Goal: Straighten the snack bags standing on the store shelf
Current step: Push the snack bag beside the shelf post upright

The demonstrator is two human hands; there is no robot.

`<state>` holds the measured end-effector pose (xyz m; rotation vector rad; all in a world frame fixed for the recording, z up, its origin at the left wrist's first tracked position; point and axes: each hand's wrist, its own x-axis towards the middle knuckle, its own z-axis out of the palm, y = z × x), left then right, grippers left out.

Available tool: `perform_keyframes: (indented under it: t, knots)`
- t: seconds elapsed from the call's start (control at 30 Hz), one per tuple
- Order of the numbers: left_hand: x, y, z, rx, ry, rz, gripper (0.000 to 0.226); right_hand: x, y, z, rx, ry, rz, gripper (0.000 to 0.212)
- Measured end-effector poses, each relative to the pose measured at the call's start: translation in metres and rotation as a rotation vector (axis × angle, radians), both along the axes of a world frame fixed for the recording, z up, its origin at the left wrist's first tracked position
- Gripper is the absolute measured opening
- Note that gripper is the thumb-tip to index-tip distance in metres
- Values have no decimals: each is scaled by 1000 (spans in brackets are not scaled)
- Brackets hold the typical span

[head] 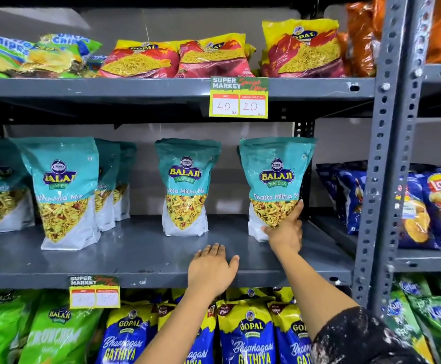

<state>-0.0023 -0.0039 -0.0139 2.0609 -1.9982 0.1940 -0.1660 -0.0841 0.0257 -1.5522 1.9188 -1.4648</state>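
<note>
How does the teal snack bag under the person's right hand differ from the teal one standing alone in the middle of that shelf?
The right teal bag has the right hand against its lower front; the middle teal bag is untouched. The right teal bag leans and sits nearer the shelf front edge, beside the upright post; the middle teal bag stands straighter, further back, with gaps either side. Both carry the same Balaji Khatta Mitha Mix print.

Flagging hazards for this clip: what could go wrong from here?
The right hand holds the rightmost Balaji bag only at its lower corner, so the tall pouch might tip forward. The left hand rests flat on the shelf, too low to catch it.
</note>
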Motion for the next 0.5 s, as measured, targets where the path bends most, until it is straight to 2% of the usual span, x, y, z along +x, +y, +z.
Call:
perform_keyframes:
  t: [0.2,0.5]
  knots:
    - [0,2,2,0,-13,5,68,-8,20,0,71,-47,5,92]
    - [-2,7,6,45,26,-8,68,-19,61,-4,58,-20,-12,89]
